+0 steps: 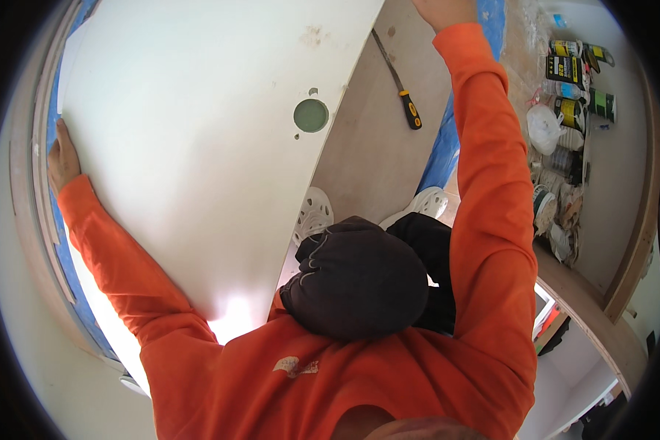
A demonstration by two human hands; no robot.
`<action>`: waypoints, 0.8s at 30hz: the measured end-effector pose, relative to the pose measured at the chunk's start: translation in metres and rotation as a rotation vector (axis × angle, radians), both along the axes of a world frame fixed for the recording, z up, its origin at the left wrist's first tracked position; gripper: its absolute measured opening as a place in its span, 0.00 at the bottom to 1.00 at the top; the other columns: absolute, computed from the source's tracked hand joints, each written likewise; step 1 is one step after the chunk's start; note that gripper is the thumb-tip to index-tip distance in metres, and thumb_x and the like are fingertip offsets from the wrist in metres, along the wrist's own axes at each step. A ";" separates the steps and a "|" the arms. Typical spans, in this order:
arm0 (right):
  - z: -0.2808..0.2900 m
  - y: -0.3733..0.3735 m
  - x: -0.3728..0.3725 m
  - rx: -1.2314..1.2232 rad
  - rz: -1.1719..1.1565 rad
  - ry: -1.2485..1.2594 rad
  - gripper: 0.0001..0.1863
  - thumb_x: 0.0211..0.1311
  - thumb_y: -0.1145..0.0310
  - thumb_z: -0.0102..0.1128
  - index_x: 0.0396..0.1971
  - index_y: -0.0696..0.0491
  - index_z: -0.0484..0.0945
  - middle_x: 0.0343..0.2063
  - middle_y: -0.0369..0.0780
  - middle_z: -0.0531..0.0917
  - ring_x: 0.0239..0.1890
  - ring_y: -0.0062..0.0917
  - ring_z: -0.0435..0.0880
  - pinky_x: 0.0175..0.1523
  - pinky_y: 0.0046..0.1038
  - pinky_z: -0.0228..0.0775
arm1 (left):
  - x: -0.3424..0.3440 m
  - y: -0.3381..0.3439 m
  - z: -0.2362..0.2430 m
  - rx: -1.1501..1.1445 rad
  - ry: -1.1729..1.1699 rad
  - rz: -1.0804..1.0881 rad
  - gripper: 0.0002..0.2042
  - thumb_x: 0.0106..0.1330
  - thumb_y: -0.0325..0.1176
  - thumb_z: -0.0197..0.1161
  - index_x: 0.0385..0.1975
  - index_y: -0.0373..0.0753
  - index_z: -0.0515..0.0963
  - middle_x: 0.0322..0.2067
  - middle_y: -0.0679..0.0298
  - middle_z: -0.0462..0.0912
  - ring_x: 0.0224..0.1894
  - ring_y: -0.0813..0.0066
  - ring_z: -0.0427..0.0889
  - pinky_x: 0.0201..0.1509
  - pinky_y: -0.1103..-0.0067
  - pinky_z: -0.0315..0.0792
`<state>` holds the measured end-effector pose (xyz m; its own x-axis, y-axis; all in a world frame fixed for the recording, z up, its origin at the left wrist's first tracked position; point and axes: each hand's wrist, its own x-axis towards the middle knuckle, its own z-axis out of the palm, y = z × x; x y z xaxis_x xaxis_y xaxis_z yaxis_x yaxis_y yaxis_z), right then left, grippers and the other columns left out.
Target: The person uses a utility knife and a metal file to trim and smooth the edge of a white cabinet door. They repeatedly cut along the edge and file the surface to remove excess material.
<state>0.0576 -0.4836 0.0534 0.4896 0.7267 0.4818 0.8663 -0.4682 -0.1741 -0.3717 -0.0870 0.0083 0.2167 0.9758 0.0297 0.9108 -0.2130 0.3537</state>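
A large white door panel (183, 147) stretches from the left side to the middle of the view. Near its right edge is a round hole (311, 116) with green showing through, and small chipped marks around it. At the panel's far-left edge, my left hand (65, 158) is closed around the edge, its fingers partly hidden. My right hand (447, 11) reaches up to the top of the view, where its fingers are cut off. Below it, a long thin tool (411, 110) with a black and yellow handle lies on a brownish board (374, 154), its tip beside the panel.
Blue sheeting (447, 147) runs along the board's right side. Cans, bottles and bags (565, 88) stand crowded at the right, by a wooden-edged frame (631, 220). My white clogs (315, 213) are close to the panel's right edge. Long strips (40, 147) line the far left.
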 end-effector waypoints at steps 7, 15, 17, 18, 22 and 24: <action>-0.003 -0.003 -0.015 0.011 0.031 -0.050 0.05 0.60 0.68 0.54 0.29 0.54 0.75 0.27 0.47 0.80 0.33 0.45 0.79 0.37 0.43 0.70 | 0.003 -0.001 0.003 -0.018 0.042 0.017 0.41 0.62 0.71 0.41 0.44 0.33 0.81 0.38 0.54 0.84 0.42 0.64 0.82 0.50 0.75 0.72; -0.004 -0.006 -0.029 0.092 0.018 0.115 0.07 0.60 0.69 0.56 0.28 0.57 0.76 0.24 0.46 0.80 0.27 0.41 0.80 0.34 0.37 0.72 | 0.002 0.000 0.004 0.002 0.033 0.007 0.40 0.63 0.70 0.41 0.46 0.34 0.81 0.40 0.55 0.84 0.44 0.65 0.82 0.50 0.75 0.72; 0.000 -0.006 -0.029 0.119 0.001 0.295 0.07 0.60 0.70 0.57 0.28 0.58 0.77 0.22 0.46 0.81 0.24 0.37 0.81 0.33 0.33 0.72 | 0.003 -0.001 0.005 0.000 0.035 0.015 0.40 0.63 0.70 0.42 0.46 0.34 0.81 0.40 0.55 0.84 0.44 0.64 0.82 0.51 0.75 0.72; -0.003 -0.006 -0.024 0.177 0.006 0.388 0.07 0.60 0.70 0.57 0.28 0.59 0.77 0.21 0.45 0.81 0.23 0.35 0.81 0.32 0.32 0.72 | 0.006 -0.007 0.007 0.007 0.026 0.018 0.40 0.63 0.70 0.42 0.46 0.34 0.81 0.40 0.55 0.84 0.44 0.64 0.82 0.52 0.75 0.71; -0.002 -0.002 -0.011 0.217 0.000 0.503 0.07 0.61 0.71 0.57 0.28 0.60 0.77 0.21 0.44 0.81 0.21 0.30 0.81 0.30 0.29 0.71 | 0.006 -0.007 0.008 0.006 -0.001 0.008 0.40 0.63 0.70 0.43 0.46 0.34 0.81 0.40 0.55 0.84 0.45 0.64 0.82 0.53 0.76 0.71; 0.002 -0.001 -0.008 0.155 0.003 0.438 0.07 0.61 0.71 0.57 0.28 0.60 0.77 0.21 0.45 0.82 0.22 0.31 0.81 0.30 0.30 0.71 | 0.005 -0.007 0.006 0.044 0.012 0.033 0.39 0.63 0.69 0.43 0.46 0.34 0.81 0.40 0.55 0.84 0.45 0.64 0.82 0.52 0.76 0.71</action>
